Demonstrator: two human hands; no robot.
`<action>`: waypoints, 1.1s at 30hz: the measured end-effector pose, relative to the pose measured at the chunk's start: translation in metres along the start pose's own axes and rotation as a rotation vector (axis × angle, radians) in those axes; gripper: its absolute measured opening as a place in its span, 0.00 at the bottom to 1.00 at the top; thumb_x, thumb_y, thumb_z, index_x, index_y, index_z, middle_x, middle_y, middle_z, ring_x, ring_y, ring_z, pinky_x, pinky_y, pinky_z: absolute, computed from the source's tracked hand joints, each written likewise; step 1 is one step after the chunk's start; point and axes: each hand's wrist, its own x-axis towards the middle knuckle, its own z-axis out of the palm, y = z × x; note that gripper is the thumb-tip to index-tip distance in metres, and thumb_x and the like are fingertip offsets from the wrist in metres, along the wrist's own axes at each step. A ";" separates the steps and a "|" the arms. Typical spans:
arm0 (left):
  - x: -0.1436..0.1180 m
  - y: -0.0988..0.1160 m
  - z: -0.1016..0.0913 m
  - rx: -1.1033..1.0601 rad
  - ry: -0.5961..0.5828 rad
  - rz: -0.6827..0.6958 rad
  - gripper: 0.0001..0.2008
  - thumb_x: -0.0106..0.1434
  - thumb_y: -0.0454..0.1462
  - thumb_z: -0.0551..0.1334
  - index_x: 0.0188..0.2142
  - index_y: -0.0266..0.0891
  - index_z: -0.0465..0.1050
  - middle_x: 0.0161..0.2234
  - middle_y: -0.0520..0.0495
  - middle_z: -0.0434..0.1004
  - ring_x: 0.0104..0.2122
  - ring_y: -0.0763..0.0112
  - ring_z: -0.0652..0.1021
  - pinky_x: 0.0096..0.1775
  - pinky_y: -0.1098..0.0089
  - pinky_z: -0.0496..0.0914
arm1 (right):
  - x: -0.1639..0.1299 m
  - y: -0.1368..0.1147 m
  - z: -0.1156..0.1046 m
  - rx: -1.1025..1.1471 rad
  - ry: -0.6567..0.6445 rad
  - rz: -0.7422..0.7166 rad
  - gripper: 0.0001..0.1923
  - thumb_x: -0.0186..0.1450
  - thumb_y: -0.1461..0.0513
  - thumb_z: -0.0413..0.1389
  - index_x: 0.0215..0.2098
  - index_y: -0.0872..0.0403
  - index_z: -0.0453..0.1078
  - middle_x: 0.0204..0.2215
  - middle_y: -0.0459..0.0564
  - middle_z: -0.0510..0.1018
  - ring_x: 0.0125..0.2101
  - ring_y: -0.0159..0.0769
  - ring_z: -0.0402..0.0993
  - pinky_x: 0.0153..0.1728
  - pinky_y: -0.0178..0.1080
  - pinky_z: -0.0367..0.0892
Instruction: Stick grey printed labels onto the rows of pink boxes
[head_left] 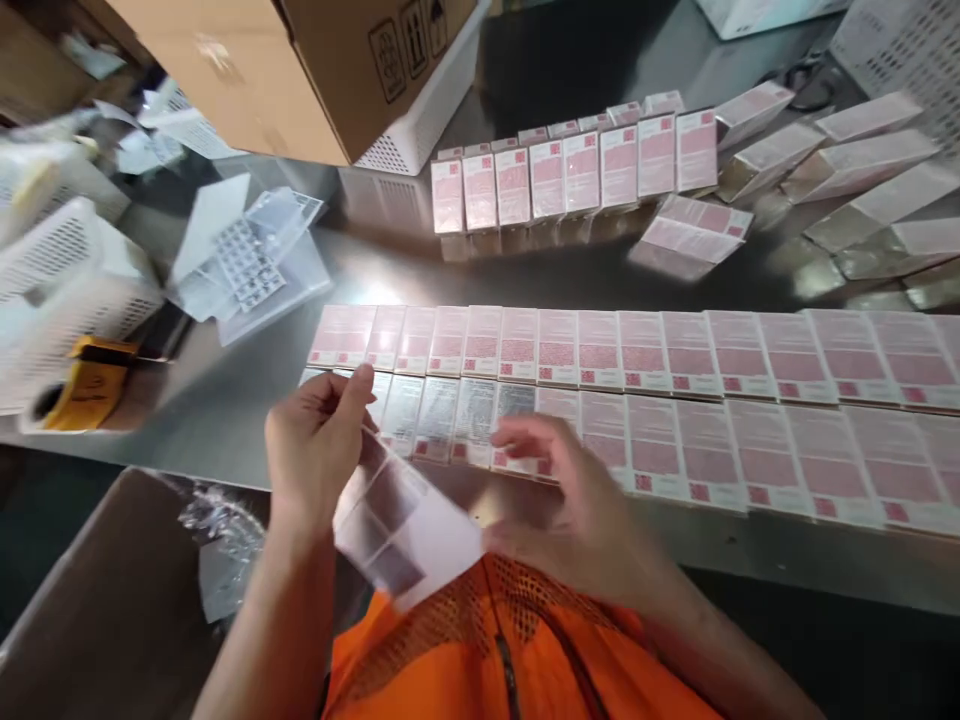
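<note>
A sheet of stickers [442, 545], white with several see-through squares, hangs tilted in front of my orange vest [480, 660]. My left hand [319, 440] pinches its upper corner between thumb and fingers. Blurred by motion, my right hand [562, 490] is at the sheet's right side with thumb and fingers apart; whether the thumb touches the sheet's edge I cannot tell. Just beyond both hands lie two long rows of small pink-and-white boxes [641, 345], side by side and flat. My left hand hides part of the near row's left end.
More pink-and-white boxes [514, 185] stand in a row farther back, with others lying loose at right. A cardboard carton [247, 80] sits over a white basket [420, 110]. Sticker sheets [247, 260] and a yellow tape dispenser [90, 385] are at left. The metal table's [217, 420] front edge is close.
</note>
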 end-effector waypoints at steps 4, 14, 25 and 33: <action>-0.003 0.001 -0.011 -0.182 0.129 0.084 0.16 0.63 0.49 0.59 0.29 0.41 0.74 0.18 0.53 0.72 0.21 0.74 0.73 0.26 0.74 0.67 | 0.014 -0.010 0.029 0.183 -0.051 -0.051 0.20 0.65 0.59 0.58 0.54 0.47 0.63 0.41 0.49 0.79 0.40 0.38 0.78 0.36 0.38 0.74; -0.021 -0.028 -0.020 -0.531 -0.293 -0.036 0.28 0.47 0.36 0.75 0.49 0.39 0.75 0.28 0.49 0.82 0.26 0.67 0.81 0.29 0.72 0.76 | 0.032 -0.010 0.021 0.082 0.161 -0.231 0.07 0.65 0.60 0.60 0.41 0.50 0.77 0.35 0.49 0.80 0.36 0.34 0.78 0.36 0.35 0.74; -0.041 -0.020 -0.020 -0.506 -0.122 -0.078 0.14 0.46 0.38 0.75 0.33 0.39 0.78 0.25 0.53 0.81 0.22 0.71 0.79 0.25 0.76 0.75 | 0.029 -0.008 0.045 -0.164 0.638 -0.559 0.15 0.64 0.68 0.57 0.43 0.43 0.77 0.34 0.45 0.84 0.35 0.37 0.81 0.36 0.43 0.75; -0.045 -0.015 -0.024 -0.503 -0.094 -0.144 0.15 0.46 0.39 0.75 0.33 0.40 0.77 0.24 0.55 0.80 0.21 0.75 0.77 0.24 0.77 0.72 | 0.031 -0.013 0.052 -0.265 0.682 -0.558 0.13 0.63 0.71 0.56 0.39 0.46 0.76 0.37 0.46 0.83 0.42 0.40 0.78 0.44 0.47 0.72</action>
